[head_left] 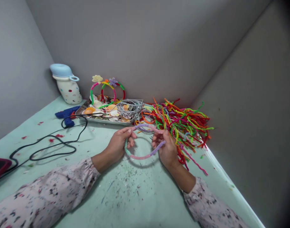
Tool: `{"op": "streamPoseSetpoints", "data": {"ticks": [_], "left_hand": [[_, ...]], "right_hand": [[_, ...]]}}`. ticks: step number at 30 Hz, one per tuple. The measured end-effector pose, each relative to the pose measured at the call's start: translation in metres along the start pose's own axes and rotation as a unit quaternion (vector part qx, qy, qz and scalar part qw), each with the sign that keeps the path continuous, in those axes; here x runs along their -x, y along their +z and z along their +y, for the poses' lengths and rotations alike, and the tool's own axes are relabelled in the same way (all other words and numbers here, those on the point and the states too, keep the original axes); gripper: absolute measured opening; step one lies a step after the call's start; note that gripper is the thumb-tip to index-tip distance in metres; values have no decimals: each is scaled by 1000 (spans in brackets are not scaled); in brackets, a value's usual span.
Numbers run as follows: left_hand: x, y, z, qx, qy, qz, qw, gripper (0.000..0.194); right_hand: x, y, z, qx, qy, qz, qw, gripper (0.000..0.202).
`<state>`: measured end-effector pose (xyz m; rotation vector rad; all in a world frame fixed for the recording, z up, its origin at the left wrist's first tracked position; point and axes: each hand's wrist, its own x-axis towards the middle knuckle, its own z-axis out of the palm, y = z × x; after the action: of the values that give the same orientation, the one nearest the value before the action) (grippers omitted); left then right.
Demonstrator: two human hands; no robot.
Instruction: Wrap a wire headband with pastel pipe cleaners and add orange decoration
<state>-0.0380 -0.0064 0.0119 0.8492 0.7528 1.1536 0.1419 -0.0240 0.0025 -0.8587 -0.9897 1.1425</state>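
Note:
Between my two hands is a ring [140, 157] wrapped in fuzzy pipe cleaner, in bands of pink, lilac and mint green. My left hand [120, 142] pinches its left side between thumb and fingers. On the opposite side, my right hand [167, 147] has its fingers closed around the ring, covering that part of it. The ring is held a little above the pale green tabletop [135, 196], tilted toward me. Just beyond my right hand lies a big loose heap of coloured pipe cleaners [182, 122].
A metal tray [104, 121] holds shells, grey wire coils [129, 107] and finished-looking flower rings [103, 83]. Left of it lie a blue glue gun [68, 114] with a looping black cable [52, 152], and a white bottle [70, 91]. A red-edged dark object [1, 166] sits far left. Grey walls enclose the table.

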Motion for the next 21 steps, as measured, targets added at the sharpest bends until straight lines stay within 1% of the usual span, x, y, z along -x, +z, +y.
{"op": "streamPoseSetpoints", "data": {"ticks": [3,5,6,8,10,12,13,15,16,19,21], "left_hand": [[0,-1,1,-17,-19,-7,1000,14],[-1,-2,1,-31,-33,-20,999,13],[-1,-2,1,-38,-38,-31,998,14],[0,-1,1,-53,-48,-54,996,17],[0,-1,0,-67,-52,-70,994,21],[1,-1,0,-75,-55,-75,993,23],[1,-1,0,-74,-57,-75,993,24],[1,-1,0,-59,-54,-73,994,23],[1,0,0,-48,-49,-70,995,21],[1,1,-1,-14,-31,-56,998,17],[1,2,-2,0,-24,-47,999,16]], "right_hand": [[-5,-1,-3,-92,57,3,994,41],[-9,-2,-3,-115,92,2,989,44],[-9,-3,-3,-109,104,-7,989,44],[-9,-4,-1,-68,127,-45,989,37],[-6,-3,1,-3,140,-93,986,28],[-2,-2,4,56,134,-127,981,26],[-1,-2,4,77,127,-131,980,25],[-1,-1,4,93,118,-113,982,25],[-2,-1,3,89,118,-92,985,24],[-6,-1,1,52,119,-28,991,26],[-8,-1,0,31,115,-10,993,29]]}}
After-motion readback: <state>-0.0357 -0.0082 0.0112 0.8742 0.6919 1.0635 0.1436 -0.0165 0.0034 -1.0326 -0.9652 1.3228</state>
